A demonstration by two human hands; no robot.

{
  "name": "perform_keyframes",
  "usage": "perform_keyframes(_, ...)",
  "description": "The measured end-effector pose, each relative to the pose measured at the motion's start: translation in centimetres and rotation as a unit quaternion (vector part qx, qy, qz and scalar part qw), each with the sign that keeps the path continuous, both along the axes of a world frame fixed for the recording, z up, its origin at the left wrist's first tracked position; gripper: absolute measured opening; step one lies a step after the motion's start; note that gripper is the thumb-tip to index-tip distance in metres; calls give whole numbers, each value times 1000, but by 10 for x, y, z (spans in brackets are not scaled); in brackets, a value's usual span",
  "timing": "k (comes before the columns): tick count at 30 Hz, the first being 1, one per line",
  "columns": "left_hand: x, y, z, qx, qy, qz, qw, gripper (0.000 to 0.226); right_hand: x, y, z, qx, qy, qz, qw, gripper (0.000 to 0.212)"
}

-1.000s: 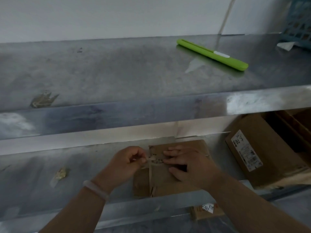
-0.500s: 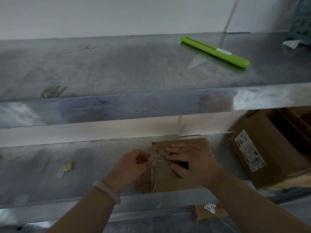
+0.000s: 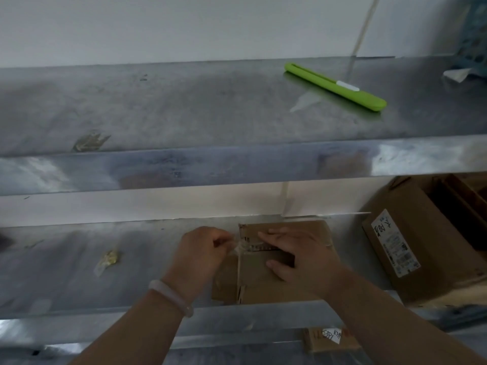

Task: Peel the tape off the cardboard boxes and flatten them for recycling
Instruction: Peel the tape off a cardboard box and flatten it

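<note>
Cardboard box (looks flattened) sits on lower steel shelf. My L hand pinches clear tape at its seam, fingers curled on it; R hand presses the box w/ fingers straight.

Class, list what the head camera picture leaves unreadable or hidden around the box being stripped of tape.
Head view throughout.
1. Tape: thin and blurred; its end vanishes in the pinch of the left hand.
2. Flat box: its middle lies under the pressing right hand.
3. Label on the side box: print too small.
4. Blue basket: cut by the right edge.
</note>
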State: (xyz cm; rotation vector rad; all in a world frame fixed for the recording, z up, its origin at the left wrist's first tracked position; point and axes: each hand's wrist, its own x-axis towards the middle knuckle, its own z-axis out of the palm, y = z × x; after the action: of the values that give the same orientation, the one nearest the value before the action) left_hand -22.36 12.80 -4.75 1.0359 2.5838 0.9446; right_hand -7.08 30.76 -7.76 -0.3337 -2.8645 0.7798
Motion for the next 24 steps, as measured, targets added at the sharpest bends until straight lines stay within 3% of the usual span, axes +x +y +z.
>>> perform_keyframes(3, 2, 5, -2, 14, -161, 17, 987, 6, -1, 1, -2, 5, -8, -1, 1000, 58)
perform_keyframes(8, 15, 9, -8, -3, -76, 29, 997, 19, -2, 0, -2, 5, -8, -2, 1000, 62)
perform_keyframes(15, 21, 6, 3, 41, 33, -42, 998, 9, -1, -3, 6, 9, -2, 1, 1000, 58)
perform_keyframes(17, 20, 8, 7, 56, 26, -49, 997, 15, -1, -2, 9, 8, 16, 9, 1000, 56)
perform_keyframes(21, 17, 13, 12, 82, -80, 7, 993, 13, 2, 0, 16, -25, 31, 9, 999, 53)
perform_keyframes(24, 15, 15, 18, 76, -60, -31, 995, 14, 1, -1, 15, -23, 23, -1, 999, 51)
